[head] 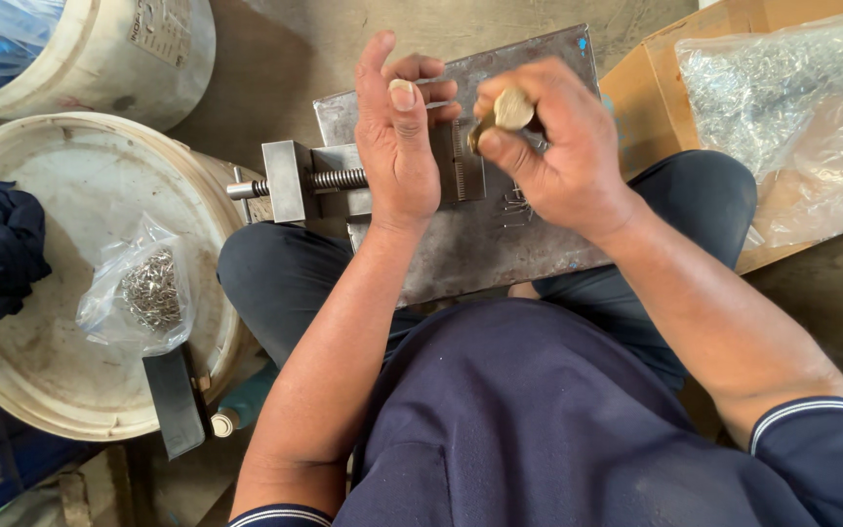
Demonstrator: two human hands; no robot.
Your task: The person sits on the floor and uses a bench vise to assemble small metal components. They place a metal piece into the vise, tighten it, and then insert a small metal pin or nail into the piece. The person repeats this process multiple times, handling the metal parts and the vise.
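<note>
Across your lap lies a grey steel plate (480, 244) carrying a small vise (343, 181). Your left hand (397, 137) rests on the vise, fingers loosely curled, gripping nothing I can make out. Just beside it, your right hand (548, 146) pinches a small brass-coloured piece (509, 109) above the plate. Beyond, a cardboard box (651, 93) holds bagged metal parts (782, 107).

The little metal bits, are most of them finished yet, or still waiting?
Done, perhaps: a small bag of metal bits sits on the bucket lid. In hand: the right hand pinches one piece by the vise, where the left hand rests. Left: a much bigger bag in the cardboard box.
</note>
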